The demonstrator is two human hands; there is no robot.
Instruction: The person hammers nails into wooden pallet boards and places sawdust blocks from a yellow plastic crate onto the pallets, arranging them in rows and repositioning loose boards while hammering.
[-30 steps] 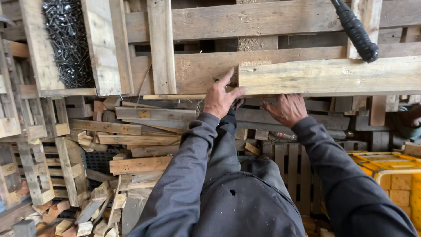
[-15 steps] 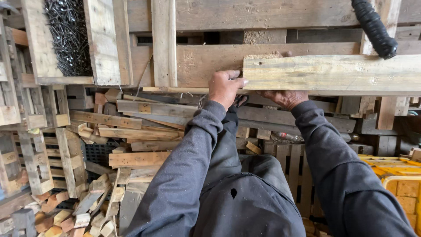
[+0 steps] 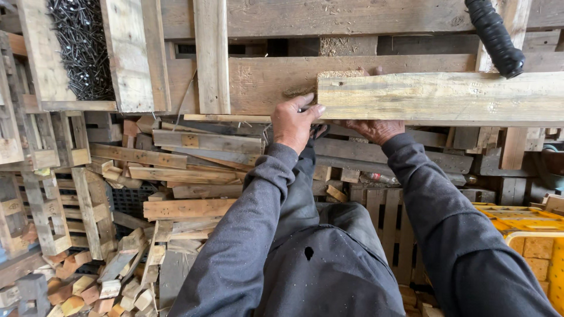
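A pale wooden plank (image 3: 446, 97) lies flat across the workbench in front of me, its sawn end pointing left. My left hand (image 3: 295, 121) grips that left end, thumb against the end grain. My right hand (image 3: 375, 129) is under the plank's near edge, fingers curled around it from below. Both arms are in dark grey sleeves. The plank rests on a larger brown board (image 3: 264, 82) of a pallet frame.
A black ribbed hose or handle (image 3: 495, 36) hangs over the plank at upper right. A wooden box of dark nails (image 3: 82, 50) sits at upper left. Scrap wood offcuts (image 3: 170, 176) are heaped below left; yellow crates (image 3: 529, 235) stand at lower right.
Both hands rose from below the plank to it. The left hand closed on its left end and the right hand went under its near edge.
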